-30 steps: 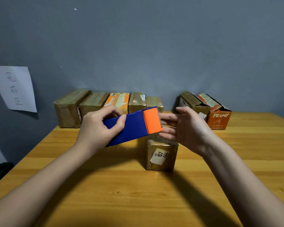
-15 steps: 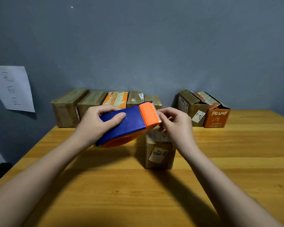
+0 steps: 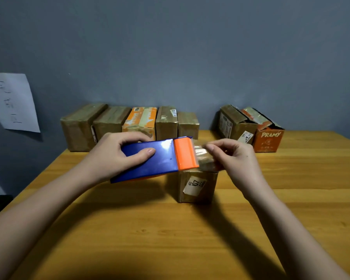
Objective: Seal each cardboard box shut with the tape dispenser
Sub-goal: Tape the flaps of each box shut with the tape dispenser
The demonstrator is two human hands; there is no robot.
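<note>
So the person's got the tape dispenser (image 3: 160,158) up off the wooden table (image 3: 170,239), blue body with an orange front end, tipped so that end sits a bit higher. Left hand (image 3: 113,156) is wrapped right around the blue part, thumb lying flat on top, fingers curled over the far edge. Right hand (image 3: 232,158) is just beside the orange end, thumb and fingertips pinched closed on a bit of clear tape (image 3: 200,151) pulled out from the cutter; it's glossy and a little blurry, so can't tell how much is out. The small cardboard box (image 3: 196,185) with the "107" label sits on the table right under the dispenser's orange end, flaps hidden behind the tape and fingers. Behind the dispenser, against the grey wall, there's a row of five boxes (image 3: 129,122), and off to its right two more, one orange marked PRAMY (image 3: 269,140). A sheet of paper (image 3: 12,102) hangs on the wall far left of it.
</note>
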